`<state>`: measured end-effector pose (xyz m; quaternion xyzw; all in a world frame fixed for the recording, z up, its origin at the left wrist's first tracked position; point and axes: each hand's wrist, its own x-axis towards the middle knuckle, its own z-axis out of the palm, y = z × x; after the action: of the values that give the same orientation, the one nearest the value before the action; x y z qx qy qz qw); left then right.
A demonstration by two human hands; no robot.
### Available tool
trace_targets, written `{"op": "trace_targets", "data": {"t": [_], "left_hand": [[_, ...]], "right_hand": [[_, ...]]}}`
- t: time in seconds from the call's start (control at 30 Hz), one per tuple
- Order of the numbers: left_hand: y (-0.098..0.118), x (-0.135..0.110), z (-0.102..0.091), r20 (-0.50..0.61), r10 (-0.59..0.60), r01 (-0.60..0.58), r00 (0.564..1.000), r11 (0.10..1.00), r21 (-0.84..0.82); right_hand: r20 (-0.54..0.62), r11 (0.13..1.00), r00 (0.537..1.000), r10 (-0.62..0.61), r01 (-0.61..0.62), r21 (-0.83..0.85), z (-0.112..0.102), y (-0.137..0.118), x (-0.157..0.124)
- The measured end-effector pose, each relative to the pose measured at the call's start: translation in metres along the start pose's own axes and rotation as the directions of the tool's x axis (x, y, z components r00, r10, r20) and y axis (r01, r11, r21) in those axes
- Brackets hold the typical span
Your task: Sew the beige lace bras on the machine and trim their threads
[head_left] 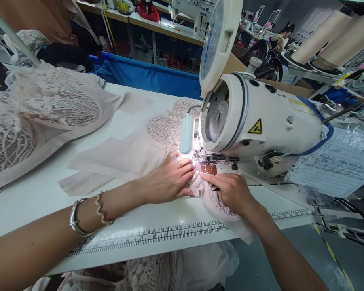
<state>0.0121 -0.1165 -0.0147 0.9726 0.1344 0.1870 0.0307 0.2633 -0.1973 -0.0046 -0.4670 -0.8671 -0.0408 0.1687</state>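
Lace point(162, 128) in pale pink lies across the tabletop point(130, 228), running beneath the needle end of a white sewing machine point(267, 115) and down under the right hand point(232, 189). The left hand point(171, 178) rests on it just left of the needle area, palm down, fingers reaching forward and thumb set apart from them. The right hand's index finger points in towards the same lit spot, its other fingers curled; whether they are closed on the cloth cannot be told. Something dark and pointed point(215, 187) shows beneath them, too little seen to name. A small pale green lamp point(186, 134) hangs just above the left fingertips. Plain pale strips point(109, 159) spread left of that hand, and a larger lace pile point(57, 99) lies farther left. A ruler point(170, 234) runs along the near edge, below both hands. Written paper point(336, 157) hangs at the machine's right end.
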Motion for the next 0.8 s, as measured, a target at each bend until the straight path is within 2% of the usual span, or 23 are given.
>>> {"op": "trace_targets", "data": {"t": [0.13,0.3,0.53,0.67,0.8], "left_hand": [[-0.002,-0.001,0.001,0.024,-0.024,0.025,0.999,0.999,-0.024],[-0.003,-0.001,-0.001,0.002,-0.016,0.016,1.0,1.0,0.024],[-0.008,0.001,-0.001,-0.011,-0.061,0.061,0.998,0.997,0.056],[-0.015,0.003,0.001,-0.007,-0.096,0.096,0.995,0.994,0.055],[-0.013,0.002,0.006,-0.001,-0.143,0.142,0.99,0.987,0.068]], "right_hand": [[0.009,1.0,1.0,-0.001,0.001,0.006,0.0,0.001,0.002],[0.023,1.0,1.0,0.011,-0.012,0.018,0.0,0.004,0.005],[0.191,0.987,0.969,0.158,-0.151,-0.047,0.003,0.012,0.011],[0.241,0.977,0.949,0.204,-0.213,0.011,0.007,0.018,0.016],[0.242,0.968,0.948,0.206,-0.234,0.092,0.014,0.023,0.021]]}}
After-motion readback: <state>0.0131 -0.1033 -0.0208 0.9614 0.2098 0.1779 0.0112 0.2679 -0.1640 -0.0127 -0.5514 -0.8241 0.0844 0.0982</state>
